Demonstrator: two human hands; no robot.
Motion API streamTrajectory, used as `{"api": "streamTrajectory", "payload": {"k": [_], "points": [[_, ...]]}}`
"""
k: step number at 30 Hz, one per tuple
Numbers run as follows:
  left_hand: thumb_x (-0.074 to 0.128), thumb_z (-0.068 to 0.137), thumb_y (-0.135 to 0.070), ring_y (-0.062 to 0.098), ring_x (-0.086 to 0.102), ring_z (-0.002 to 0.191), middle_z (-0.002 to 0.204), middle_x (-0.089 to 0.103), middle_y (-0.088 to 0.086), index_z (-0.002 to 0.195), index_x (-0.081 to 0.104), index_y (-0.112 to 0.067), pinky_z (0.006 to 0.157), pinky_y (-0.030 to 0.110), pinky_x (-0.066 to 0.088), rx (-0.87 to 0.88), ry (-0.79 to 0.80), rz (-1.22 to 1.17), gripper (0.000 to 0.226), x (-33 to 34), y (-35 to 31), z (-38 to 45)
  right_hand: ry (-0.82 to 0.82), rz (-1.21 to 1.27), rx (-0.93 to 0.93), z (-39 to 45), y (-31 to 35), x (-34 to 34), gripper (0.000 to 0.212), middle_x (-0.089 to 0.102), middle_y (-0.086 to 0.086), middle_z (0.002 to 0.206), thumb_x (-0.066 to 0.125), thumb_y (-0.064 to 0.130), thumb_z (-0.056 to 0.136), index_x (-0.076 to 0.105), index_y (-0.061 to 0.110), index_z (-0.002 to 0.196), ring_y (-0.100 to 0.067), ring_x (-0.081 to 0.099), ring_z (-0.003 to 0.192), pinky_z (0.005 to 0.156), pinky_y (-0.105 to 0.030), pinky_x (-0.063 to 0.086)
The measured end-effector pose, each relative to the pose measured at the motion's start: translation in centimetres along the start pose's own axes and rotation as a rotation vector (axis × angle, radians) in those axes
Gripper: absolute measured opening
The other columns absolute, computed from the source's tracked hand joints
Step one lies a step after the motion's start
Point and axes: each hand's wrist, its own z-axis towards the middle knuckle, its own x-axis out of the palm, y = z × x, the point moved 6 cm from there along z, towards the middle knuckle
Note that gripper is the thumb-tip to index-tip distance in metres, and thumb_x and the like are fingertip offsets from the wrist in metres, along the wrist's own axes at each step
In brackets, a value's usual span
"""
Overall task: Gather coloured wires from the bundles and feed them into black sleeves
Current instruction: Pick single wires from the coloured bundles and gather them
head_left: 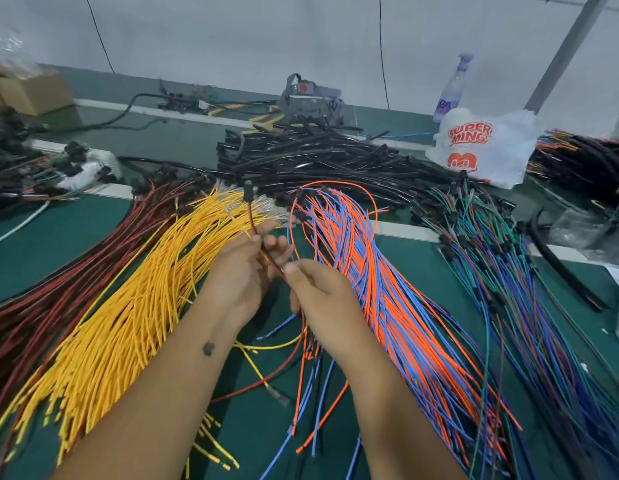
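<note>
two hands are in view, the left hand and the right hand, both near the centre. four bundles of coloured wires lie on the green table: one dark red bundle at 9 o'clock, one yellow bundle at 8 o'clock, one orange and blue bundle at 4 o'clock, one mixed blue and green bundle at 3 o'clock. one heap of black sleeves at 12 o'clock. one plastic bottle, one white bag and one cardboard box stand at the far edge.

At your twelve o'clock stands a plain pale wall with two thin black cords hanging down it. A grey post slants at two o'clock. Beneath you lies a green table surface, evenly lit.
</note>
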Motion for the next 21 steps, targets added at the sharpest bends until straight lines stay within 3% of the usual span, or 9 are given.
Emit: {"api": "streamTrajectory", "payload": {"k": [3, 5, 7, 9, 11, 13, 15, 18, 21], "points": [[0.027, 0.099, 0.000, 0.004, 0.037, 0.040, 0.055, 0.044, -0.004, 0.092, 0.055, -0.007, 0.038, 0.014, 0.032, -0.091, -0.069, -0.075, 0.030, -1.2, 0.2, 0.4, 0.064, -0.123, -0.053, 0.0, 0.3, 0.4, 0.018, 0.055, 0.012, 0.058, 0.050, 0.028, 0.093, 0.065, 0.022, 0.084, -0.005, 0.048, 0.058, 0.061, -0.035, 0.041], [0.028, 0.100, -0.007, 0.004, 0.024, 0.035, 0.047, 0.033, -0.008, 0.092, 0.053, -0.013, 0.033, 0.015, 0.019, -0.138, -0.087, -0.120, 0.027, -1.8, 0.2, 0.5, 0.025, -0.226, -0.085, -0.2, 0.6, 0.4, 0.019, 0.058, 0.007, 0.066, 0.049, 0.031, 0.090, 0.066, 0.022, 0.089, -0.007, 0.049, 0.062, 0.063, -0.035, 0.042], [0.030, 0.104, -0.024, 0.004, 0.019, 0.032, 0.043, 0.026, -0.009, 0.089, 0.051, -0.019, 0.031, 0.016, 0.015, -0.129, -0.097, -0.145, 0.027, -2.0, -0.1, 0.4, -0.091, -0.280, -0.100, -0.2, 0.9, -0.3, 0.021, 0.058, 0.007, 0.074, 0.049, 0.032, 0.088, 0.067, 0.023, 0.087, -0.006, 0.051, 0.071, 0.068, -0.034, 0.044], [0.030, 0.104, -0.033, 0.004, 0.018, 0.032, 0.043, 0.025, -0.009, 0.085, 0.048, -0.021, 0.031, 0.016, 0.014, -0.110, -0.096, -0.118, 0.029, -2.0, -0.3, 0.4, -0.155, -0.371, -0.109, 0.0, 1.0, -1.1, 0.019, 0.058, 0.009, 0.090, 0.051, 0.030, 0.090, 0.070, 0.025, 0.092, -0.010, 0.053, 0.091, 0.083, -0.034, 0.044], [0.030, 0.104, -0.027, 0.004, 0.019, 0.032, 0.044, 0.026, -0.009, 0.081, 0.045, -0.020, 0.032, 0.016, 0.014, -0.147, -0.067, -0.065, 0.029, -1.7, -0.1, 0.2, -0.078, -0.594, -0.062, 0.2, 0.5, -1.1, 0.022, 0.057, 0.006, 0.114, 0.052, 0.033, 0.093, 0.067, 0.031, 0.109, -0.018, 0.045, 0.112, 0.099, -0.033, 0.035], [0.030, 0.101, -0.017, 0.004, 0.018, 0.032, 0.044, 0.026, -0.009, 0.076, 0.042, -0.019, 0.032, 0.016, 0.013, -0.212, -0.041, -0.038, 0.028, -1.5, 0.2, 0.0, 0.033, -0.840, -0.038, 0.1, 0.1, -0.3, 0.031, 0.051, 0.008, 0.128, 0.048, 0.038, 0.095, 0.058, 0.039, 0.125, -0.020, 0.037, 0.120, 0.101, -0.033, 0.025], [0.030, 0.096, -0.016, 0.004, 0.017, 0.031, 0.044, 0.024, -0.009, 0.072, 0.041, -0.020, 0.034, 0.017, 0.010, -0.234, -0.027, -0.020, 0.026, -1.3, 0.3, -0.1, 0.044, -0.900, -0.060, 0.1, 0.3, 0.1, 0.032, 0.052, 0.010, 0.126, 0.049, 0.034, 0.096, 0.055, 0.039, 0.127, -0.021, 0.037, 0.118, 0.096, -0.033, 0.026], [0.033, 0.101, -0.027, 0.003, 0.016, 0.032, 0.044, 0.022, -0.010, 0.074, 0.046, -0.018, 0.034, 0.017, 0.010, -0.191, -0.030, 0.057, 0.031, -1.3, 0.1, -0.1, -0.024, -0.824, -0.071, 0.4, 1.0, -0.2, 0.025, 0.061, 0.007, 0.110, 0.055, 0.018, 0.092, 0.066, 0.031, 0.111, -0.023, 0.046, 0.109, 0.092, -0.035, 0.034], [0.032, 0.104, -0.029, 0.003, 0.018, 0.034, 0.044, 0.025, -0.010, 0.082, 0.051, -0.015, 0.033, 0.015, 0.014, -0.117, -0.017, 0.139, 0.033, -1.3, 0.2, 0.0, -0.234, -0.627, -0.168, 0.1, 2.0, -1.5, 0.030, 0.065, 0.007, 0.103, 0.057, 0.003, 0.087, 0.066, 0.023, 0.109, -0.022, 0.052, 0.101, 0.089, -0.036, 0.040]]}}
